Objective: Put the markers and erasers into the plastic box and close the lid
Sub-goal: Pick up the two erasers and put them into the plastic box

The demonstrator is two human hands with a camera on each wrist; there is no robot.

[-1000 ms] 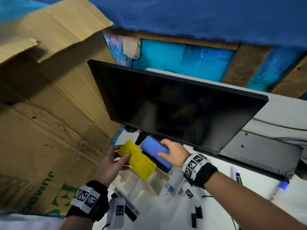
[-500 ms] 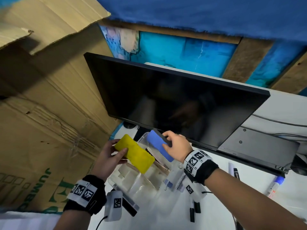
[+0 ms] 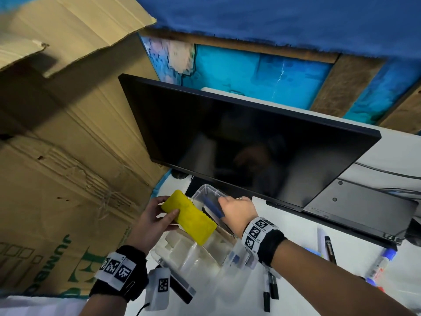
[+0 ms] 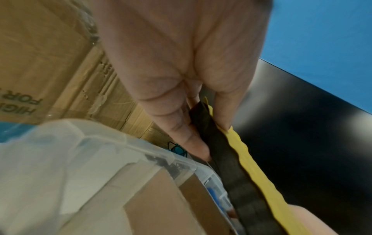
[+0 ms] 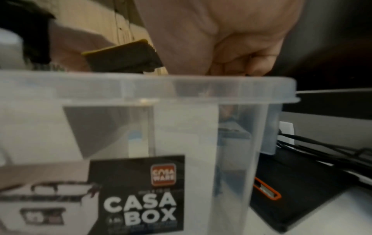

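Two erasers are going into the plastic box [image 3: 206, 197], one per hand.
Right hand [image 3: 237, 210] is pinching the blue eraser [image 3: 213, 207] down inside the open box; left hand [image 3: 151, 221] is gripping the yellow eraser [image 3: 189, 218] just above the rim, waiting its turn. Markers [image 3: 328, 246] are lying apart on the desk; the box's contents are blurring out, the lid unclear.

A white desk [image 3: 303, 226] carries a large dark monitor [image 3: 239, 142], its screen off and glossy, with a grey base plate [image 3: 355, 199] beneath its right end. To the left rises a big brown cardboard carton [image 3: 57, 144] with green print and an open flap on top. Behind the monitor stands a bright blue wall [image 3: 250, 71] crossed by brown wooden beams [image 3: 341, 85], dark blue fabric [image 3: 284, 17] above
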